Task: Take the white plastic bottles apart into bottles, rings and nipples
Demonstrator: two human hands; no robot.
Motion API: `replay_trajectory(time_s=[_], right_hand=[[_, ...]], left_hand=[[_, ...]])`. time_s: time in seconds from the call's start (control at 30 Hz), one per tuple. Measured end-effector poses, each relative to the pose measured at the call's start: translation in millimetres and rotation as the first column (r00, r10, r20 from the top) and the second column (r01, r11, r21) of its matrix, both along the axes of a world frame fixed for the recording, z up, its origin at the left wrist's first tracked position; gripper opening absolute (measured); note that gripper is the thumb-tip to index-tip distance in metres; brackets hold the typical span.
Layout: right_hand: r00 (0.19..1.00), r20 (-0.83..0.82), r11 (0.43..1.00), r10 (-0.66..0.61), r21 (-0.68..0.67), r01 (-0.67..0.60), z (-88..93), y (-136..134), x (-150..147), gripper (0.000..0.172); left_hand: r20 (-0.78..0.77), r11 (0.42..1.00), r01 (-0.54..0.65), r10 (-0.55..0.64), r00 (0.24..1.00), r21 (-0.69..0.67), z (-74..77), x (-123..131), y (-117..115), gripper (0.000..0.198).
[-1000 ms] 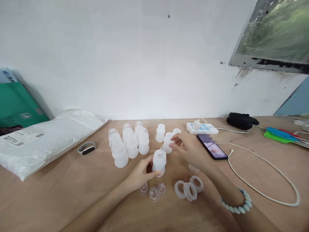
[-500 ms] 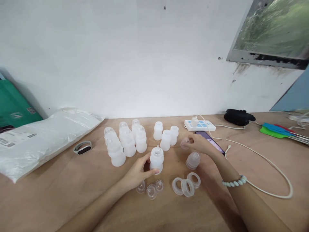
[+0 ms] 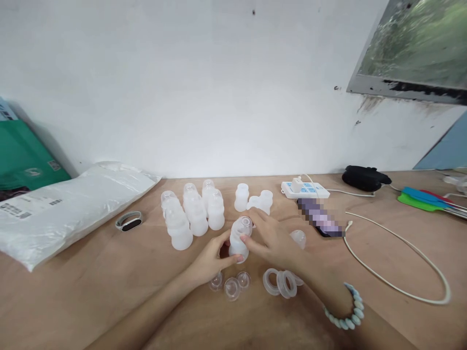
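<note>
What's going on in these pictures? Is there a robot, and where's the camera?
There's no robot, just a person's two bare hands. The camera is worn on their head, looking forward and down. The left hand grips a small white bottle. The right hand holds a clear dome cap at its top. On the brown table stand bottles with domes and bottles without domes. Nearer us lie small clear round pieces and see-through rings. There's also a phone and a power strip.
</note>
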State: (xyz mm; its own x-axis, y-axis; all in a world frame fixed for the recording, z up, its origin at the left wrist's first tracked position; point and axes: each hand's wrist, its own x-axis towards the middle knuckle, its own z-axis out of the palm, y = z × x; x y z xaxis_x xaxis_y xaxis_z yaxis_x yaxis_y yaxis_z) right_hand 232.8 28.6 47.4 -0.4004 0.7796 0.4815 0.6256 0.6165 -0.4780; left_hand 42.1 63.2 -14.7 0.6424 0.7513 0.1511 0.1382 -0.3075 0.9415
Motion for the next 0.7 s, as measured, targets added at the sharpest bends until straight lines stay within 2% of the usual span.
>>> replay_trajectory(time_s=[0.07, 0.17, 0.37, 0.53, 0.7], right_hand=[[0.999, 0.02, 0.999, -0.035, 0.027, 0.035, -4.8, 2, -3, 0.008], [0.998, -0.035, 0.998, -0.052, 0.041, 0.053, -11.8, 6, -5, 0.006], [0.99, -0.133, 0.998, -0.054, -0.029, 0.05, -20.1, 11, -4, 0.009], [0.989, -0.116, 0.992, -0.091, -0.097, 0.08, -23.3, 11, -4, 0.017], [0.993, -0.047, 0.993, -0.109, -0.051, 0.106, -23.3, 9, -6, 0.015]], left_hand=[[-0.002, 1.0, 0.001, -0.001, 1.0, 0.004, 0.3, 0, -1, 0.045], [-0.011, 1.0, -0.006, 0.006, 1.0, 0.011, 0.7, 0, -1, 0.042], [-0.003, 1.0, -0.017, 0.017, 1.0, -0.007, 0.1, 1, 1, 0.046], [0.001, 1.0, 0.002, -0.002, 1.0, -0.01, -2.4, 0, 2, 0.048], [-0.002, 1.0, -0.001, 0.001, 1.0, 0.008, -2.0, -2, 1, 0.049]])
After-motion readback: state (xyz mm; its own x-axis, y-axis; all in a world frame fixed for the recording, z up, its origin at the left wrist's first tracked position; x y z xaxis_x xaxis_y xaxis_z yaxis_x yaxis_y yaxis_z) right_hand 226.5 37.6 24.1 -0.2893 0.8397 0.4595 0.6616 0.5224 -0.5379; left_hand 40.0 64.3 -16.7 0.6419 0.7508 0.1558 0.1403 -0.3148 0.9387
